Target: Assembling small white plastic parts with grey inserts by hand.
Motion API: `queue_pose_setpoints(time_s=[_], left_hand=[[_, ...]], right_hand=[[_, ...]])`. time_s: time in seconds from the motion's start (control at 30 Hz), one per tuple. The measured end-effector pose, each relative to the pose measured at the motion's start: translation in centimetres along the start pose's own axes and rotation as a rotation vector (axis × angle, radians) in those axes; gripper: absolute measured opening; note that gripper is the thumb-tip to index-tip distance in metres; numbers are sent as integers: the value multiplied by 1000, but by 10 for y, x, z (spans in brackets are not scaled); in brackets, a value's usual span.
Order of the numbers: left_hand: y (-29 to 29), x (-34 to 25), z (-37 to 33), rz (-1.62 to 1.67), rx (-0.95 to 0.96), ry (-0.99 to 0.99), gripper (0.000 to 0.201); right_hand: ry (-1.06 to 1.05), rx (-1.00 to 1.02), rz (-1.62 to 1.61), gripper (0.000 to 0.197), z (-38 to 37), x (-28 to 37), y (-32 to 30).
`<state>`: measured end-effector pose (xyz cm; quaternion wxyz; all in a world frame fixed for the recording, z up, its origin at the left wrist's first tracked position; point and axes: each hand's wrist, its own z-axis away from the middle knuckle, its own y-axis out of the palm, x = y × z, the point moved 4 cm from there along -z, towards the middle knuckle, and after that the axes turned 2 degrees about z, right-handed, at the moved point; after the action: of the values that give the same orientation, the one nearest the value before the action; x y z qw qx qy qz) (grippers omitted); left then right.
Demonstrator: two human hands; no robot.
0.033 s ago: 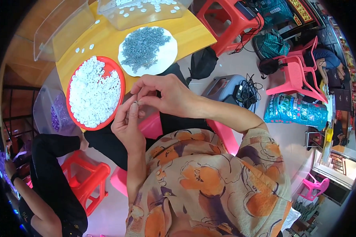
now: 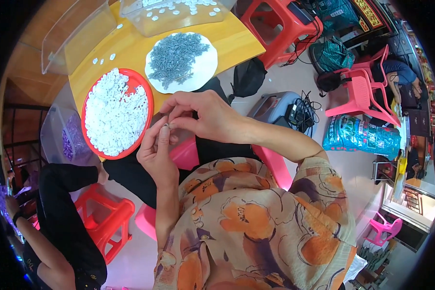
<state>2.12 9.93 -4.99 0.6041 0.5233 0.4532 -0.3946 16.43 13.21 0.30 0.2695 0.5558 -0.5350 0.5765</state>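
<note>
My left hand point(image 2: 158, 153) and my right hand point(image 2: 205, 116) meet over my lap, just off the table's near edge. Thumb and fingers of both are pinched together on something tiny and dark, mostly covered by the fingertips; its kind cannot be made out. Left of them is a red round tray point(image 2: 149, 104) heaped with small white plastic pieces point(image 2: 113, 118). Beyond my hands, a white scalloped plate point(image 2: 205, 70) carries a pile of small grey-blue screw-like pieces point(image 2: 176, 57).
Clear plastic bins point(image 2: 154, 25) stand on the yellow table point(image 2: 237, 41), with a few loose white pieces. A bin of purple pieces point(image 2: 72, 137) is at the left. Another person's leg point(image 2: 65, 203) and a red stool point(image 2: 113, 217) are near left. A grey-blue case with cables point(image 2: 275, 108) sits right.
</note>
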Motion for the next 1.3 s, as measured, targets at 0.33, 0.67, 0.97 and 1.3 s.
queue_pose_setpoints(time_s=[0.33, 0.67, 0.97, 1.3], left_hand=[[-7, 2, -3, 3, -12, -12, 18], [-16, 8, -2, 144, -51, 15, 11], [-35, 5, -12, 211, -100, -42, 11], [-62, 1, -17, 323, -173, -68, 12]], right_hand=[[-29, 122, 196, 12, -6, -2, 4], [2, 72, 216, 9, -9, -2, 26], [137, 195, 85, 13, -38, -5, 35], [-86, -48, 664, 22, -183, -72, 51]])
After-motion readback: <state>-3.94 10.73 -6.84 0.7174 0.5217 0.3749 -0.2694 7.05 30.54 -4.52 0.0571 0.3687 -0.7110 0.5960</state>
